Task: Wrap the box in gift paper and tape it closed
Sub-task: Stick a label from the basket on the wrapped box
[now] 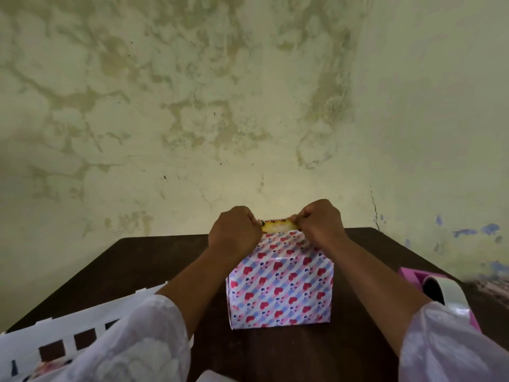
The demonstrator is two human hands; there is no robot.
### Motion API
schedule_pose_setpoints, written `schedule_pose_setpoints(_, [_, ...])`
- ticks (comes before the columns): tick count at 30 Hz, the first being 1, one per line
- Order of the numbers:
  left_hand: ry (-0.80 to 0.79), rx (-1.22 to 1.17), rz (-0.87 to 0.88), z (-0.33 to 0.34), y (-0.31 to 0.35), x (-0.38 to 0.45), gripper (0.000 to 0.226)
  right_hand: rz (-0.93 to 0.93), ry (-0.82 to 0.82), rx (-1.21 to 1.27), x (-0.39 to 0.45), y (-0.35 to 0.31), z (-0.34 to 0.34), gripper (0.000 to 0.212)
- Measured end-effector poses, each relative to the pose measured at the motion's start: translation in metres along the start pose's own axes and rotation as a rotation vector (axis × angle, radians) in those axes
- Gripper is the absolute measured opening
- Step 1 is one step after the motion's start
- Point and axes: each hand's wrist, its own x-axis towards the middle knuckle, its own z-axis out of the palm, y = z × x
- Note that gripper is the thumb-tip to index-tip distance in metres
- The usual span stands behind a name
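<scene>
Both hands grip the far top edge of the box point(279, 288): the left hand point(234, 232) and the right hand point(321, 226) curl their fingers on the gift paper point(275, 246) there, where a yellow strip of the box is not covered. The box stands in the middle of the dark table point(137, 260). I judge the end fold is in hand; next it needs tape from the pink dispenser point(438, 290) on the right. A white basket point(63, 334) is near left, a stained wall point(192, 106) behind.

We see both hands, left hand point(234, 230) and right hand point(321, 223), pinching paper point(278, 288) at the box point(275, 226) top on the table point(154, 260).
</scene>
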Motion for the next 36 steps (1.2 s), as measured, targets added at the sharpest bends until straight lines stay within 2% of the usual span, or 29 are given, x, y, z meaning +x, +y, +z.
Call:
schedule_pose_setpoints(3, [-0.080,0.072,-0.049,0.006,0.001,0.008,0.021,-0.033,-0.023,-0.168,0.008,0.006,0.007,0.019])
schedule_pose_setpoints(8, [-0.125,0.161,-0.111,0.010,-0.004,0.013,0.023,-0.059,-0.062,-0.296,0.009,0.009,0.017,0.019])
schedule_pose_setpoints(13, [-0.096,0.173,-0.127,0.012,-0.002,0.012,0.034,-0.077,-0.057,-0.381,0.005,0.008,0.018,0.020])
schedule_pose_setpoints(16, [-0.005,0.260,0.003,0.009,0.002,0.001,0.041,-0.077,-0.014,-0.403,-0.003,0.003,0.013,0.040])
schedule_pose_setpoints(19, [0.084,0.328,0.317,0.009,0.000,-0.009,0.028,-0.391,0.035,-0.491,-0.017,0.002,0.008,0.035])
schedule_pose_setpoints(21, [-0.053,0.251,0.455,0.010,-0.004,-0.014,0.029,-0.523,-0.139,-0.482,-0.026,0.002,0.006,0.029])
schedule_pose_setpoints(23, [-0.253,0.210,0.453,0.011,-0.007,-0.019,0.039,-0.492,-0.357,-0.493,-0.031,0.002,0.005,0.033])
schedule_pose_setpoints(25, [-0.361,0.262,0.417,0.013,-0.012,-0.018,0.048,-0.413,-0.471,-0.568,-0.031,0.002,0.002,0.040])
schedule_pose_setpoints(30, [-0.432,0.465,0.335,0.012,-0.020,-0.016,0.077,-0.373,-0.479,-0.680,-0.034,0.004,-0.002,0.049])
schedule_pose_setpoints(36, [-0.341,0.563,0.345,0.013,-0.022,-0.021,0.094,-0.370,-0.389,-0.848,-0.039,0.013,-0.002,0.064])
